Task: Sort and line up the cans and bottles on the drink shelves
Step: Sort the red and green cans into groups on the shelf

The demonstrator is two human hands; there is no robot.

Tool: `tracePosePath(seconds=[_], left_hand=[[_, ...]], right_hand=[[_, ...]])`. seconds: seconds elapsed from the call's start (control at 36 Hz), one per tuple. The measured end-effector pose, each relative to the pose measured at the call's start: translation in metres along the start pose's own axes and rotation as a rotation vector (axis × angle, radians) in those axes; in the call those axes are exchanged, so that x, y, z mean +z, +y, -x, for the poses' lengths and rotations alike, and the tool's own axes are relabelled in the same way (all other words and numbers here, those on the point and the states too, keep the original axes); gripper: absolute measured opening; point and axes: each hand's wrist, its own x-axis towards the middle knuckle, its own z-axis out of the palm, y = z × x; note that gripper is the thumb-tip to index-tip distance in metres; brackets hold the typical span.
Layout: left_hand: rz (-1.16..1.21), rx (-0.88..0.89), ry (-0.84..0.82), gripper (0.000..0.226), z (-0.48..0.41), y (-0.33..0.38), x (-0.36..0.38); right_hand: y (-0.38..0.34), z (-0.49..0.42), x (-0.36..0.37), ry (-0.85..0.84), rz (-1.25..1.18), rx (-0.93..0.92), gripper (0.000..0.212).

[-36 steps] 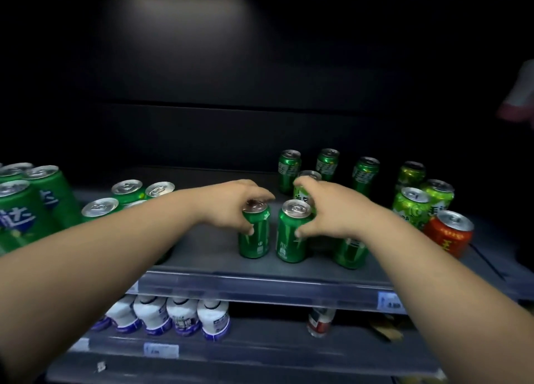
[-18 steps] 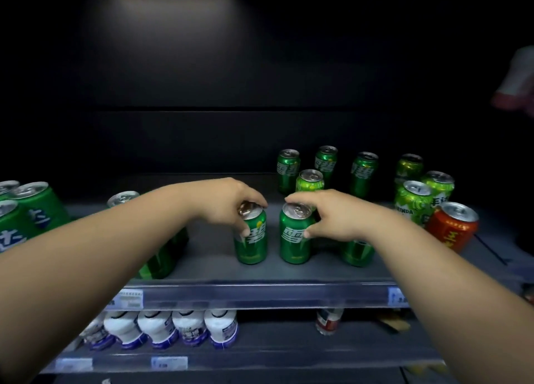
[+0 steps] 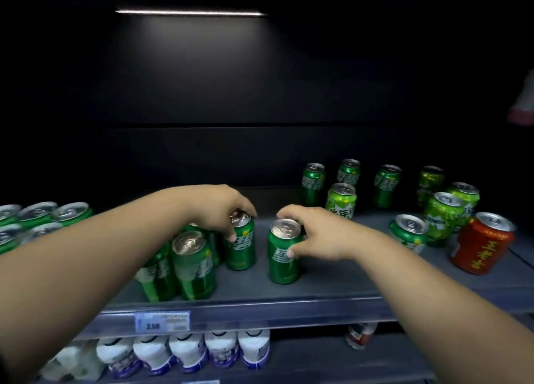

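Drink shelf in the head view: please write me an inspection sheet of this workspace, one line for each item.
Surface: grey shelf, cans upright.
Job's things: left can and right can, dark green, apart at the front; packed green cans at left; loose green cans behind.
Clutter: red can at far right beside green ones.
Grips: left hand holds the left can's top; right hand holds the right can.
Cables: thin dark line by the red can; cannot tell.
Surroundings: white bottles on the lower shelf; price tag; light strip above.

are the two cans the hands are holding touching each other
No, the left can in the left hand and the right can in the right hand stand apart, bare shelf between them.
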Motion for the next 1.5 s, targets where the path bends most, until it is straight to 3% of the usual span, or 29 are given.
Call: tracePosePath(seconds=[0.14, 0.53, 0.89, 1.06, 1.22, 1.5], left_hand=[[0.103, 0.041, 0.014, 0.069, 0.002, -0.016, 0.005], [0.065, 0.102, 0.041, 0.065, -0.008, -0.025, -0.001], [0.127, 0.146, -0.09, 0.052, -0.011, -0.034, -0.009], [0.198, 0.134, -0.076, 0.047, -0.013, -0.037, -0.008], [0.12, 0.193, 0.041, 0.051, -0.022, -0.018, -0.011], [0.063, 0.354, 0.134, 0.053, -0.07, 0.066, -0.021]], right_hand=[[-0.022, -0.006, 0.018, 0.005, -0.111, -0.001, 0.08], [-0.047, -0.007, 0.044, 0.09, -0.255, 0.066, 0.058], [-0.069, -0.017, 0.063, 0.115, -0.309, 0.024, 0.055], [-0.069, -0.015, 0.061, 0.089, -0.327, 0.028, 0.058], [-0.056, -0.002, 0.044, 0.092, -0.3, 0.061, 0.074], [0.03, 0.054, -0.033, 0.288, -0.276, 0.14, 0.062]])
